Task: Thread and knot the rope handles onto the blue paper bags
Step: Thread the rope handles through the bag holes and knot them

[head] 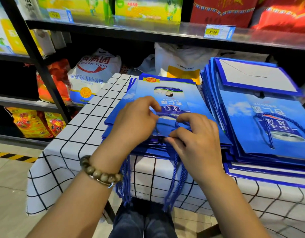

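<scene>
A shop shelf (113, 30) stands behind a worktop (89, 121) with a checked cloth. In the middle of it, the top blue paper bag (167, 93) of a stack has a blue rope handle (167, 115) on it. The left hand (136, 121) pinches the rope handle. The right hand (194, 134) pinches the bag's near edge. More ropes (174, 182) hang down at 6 o'clock. A second bag stack (261, 127) sits at 3 o'clock.

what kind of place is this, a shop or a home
Probably a grocery shop: a price tag reading 45.00, a flour sack, and black shelving stacked with packaged goods.
</scene>
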Motion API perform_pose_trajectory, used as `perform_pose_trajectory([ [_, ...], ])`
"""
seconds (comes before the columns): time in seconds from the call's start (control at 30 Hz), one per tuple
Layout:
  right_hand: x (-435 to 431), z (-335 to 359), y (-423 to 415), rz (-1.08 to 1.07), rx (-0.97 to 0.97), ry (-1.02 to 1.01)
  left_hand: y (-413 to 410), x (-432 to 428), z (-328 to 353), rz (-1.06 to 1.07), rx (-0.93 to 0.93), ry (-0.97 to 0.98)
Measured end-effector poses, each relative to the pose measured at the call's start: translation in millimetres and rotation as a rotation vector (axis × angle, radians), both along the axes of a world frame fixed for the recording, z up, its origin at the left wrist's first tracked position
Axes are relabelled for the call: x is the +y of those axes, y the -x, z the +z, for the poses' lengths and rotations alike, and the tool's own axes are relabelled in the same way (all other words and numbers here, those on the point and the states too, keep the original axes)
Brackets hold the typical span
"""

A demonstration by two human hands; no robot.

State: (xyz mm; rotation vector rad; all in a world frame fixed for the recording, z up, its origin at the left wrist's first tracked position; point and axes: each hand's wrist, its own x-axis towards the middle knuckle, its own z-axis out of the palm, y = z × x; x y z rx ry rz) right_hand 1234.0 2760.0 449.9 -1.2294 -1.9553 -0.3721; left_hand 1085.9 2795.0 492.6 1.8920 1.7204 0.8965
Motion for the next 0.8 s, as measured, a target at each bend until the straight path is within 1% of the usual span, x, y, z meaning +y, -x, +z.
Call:
perform_pose_trajectory([
  [0.03, 0.5, 0.0, -0.1, 0.007, -0.006, 0.002, 1.9, 4.0, -0.7, 0.048, -0.031, -0.012],
  [0.1, 1.0, -0.3, 0.4, 0.038, -0.007, 0.022, 5.3, 8.0, -2.2, 0.075, -0.055, 0.006],
  [0.13, 0.3, -0.6, 0.4, 0.063, 0.018, 0.049, 7.7, 8.8, -3.4, 0.083, -0.015, 0.017],
  [0.2, -2.1, -0.7, 0.5, 0.108, 0.1, 0.113, 14.7, 12.3, -3.5, 0.145, 0.13, 0.015],
  [0.27, -5.9, -1.6, 1.4, 0.123, 0.15, 0.114, 23.6, 16.7, 0.4, 0.211, 0.273, 0.053],
  [0.3, -8.0, -2.2, 2.8, 0.128, 0.164, 0.097, 27.3, 20.1, 2.5, 0.218, 0.292, 0.089],
  [0.4, -12.4, -1.0, 6.9, 0.149, 0.187, 0.074, 34.3, 27.6, 6.4, 0.193, 0.22, 0.139],
  [0.53, -13.3, 5.0, 9.5, 0.182, 0.141, 0.099, 40.4, 28.3, 4.9, 0.198, 0.213, 0.097],
  [0.6, -14.4, 8.7, 12.5, 0.212, 0.111, 0.125, 41.3, 24.8, 5.6, 0.182, 0.147, 0.038],
  [0.63, -16.0, 11.6, 13.3, 0.255, 0.15, 0.148, 40.9, 21.7, 7.7, 0.165, 0.092, -0.031],
  [0.67, -17.1, 17.0, 12.3, 0.309, 0.247, 0.183, 40.6, 17.6, 10.6, 0.142, 0.051, -0.129],
  [0.73, -15.7, 34.8, 3.0, 0.378, 0.547, 0.263, 42.0, 6.7, 20.3, 0.098, -0.004, -0.31],
  [0.77, -9.1, 44.0, -5.2, 0.349, 0.691, 0.286, 43.8, 1.0, 25.9, 0.067, -0.062, -0.379],
  [0.8, -1.6, 53.2, -13.8, 0.274, 0.789, 0.31, 46.2, -4.2, 31.5, 0.03, -0.143, -0.432],
])
